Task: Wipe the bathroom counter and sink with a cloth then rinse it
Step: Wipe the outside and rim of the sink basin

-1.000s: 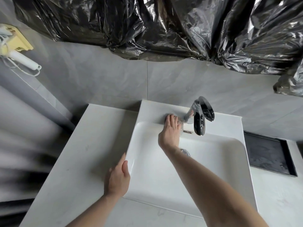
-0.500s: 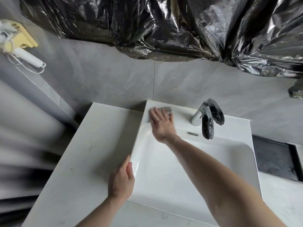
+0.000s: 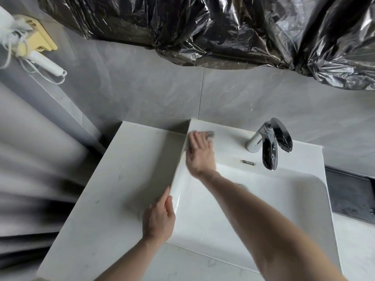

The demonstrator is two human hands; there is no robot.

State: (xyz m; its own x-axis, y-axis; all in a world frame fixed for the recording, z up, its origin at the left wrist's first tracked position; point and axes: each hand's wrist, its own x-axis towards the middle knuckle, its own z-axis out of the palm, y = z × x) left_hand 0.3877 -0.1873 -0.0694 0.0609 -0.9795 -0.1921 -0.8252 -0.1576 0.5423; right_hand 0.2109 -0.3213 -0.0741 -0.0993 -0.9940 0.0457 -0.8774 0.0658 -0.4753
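While right hand (image 3: 199,154) wipes, faucet (image 3: 267,142) nearby

Single head-worn view, steeply down (wide-angle), close over the sink (image 3: 253,209) and counter (image 3: 113,179).

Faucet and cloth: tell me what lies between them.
Head view: only bare white sink ledge lies between the cloth and the faucet.

Cloth (image 3: 210,134) mostly hidden under blurred right hand (image 3: 199,154); drain (image 3: 243,186) largely behind forearm; left wall smeared.
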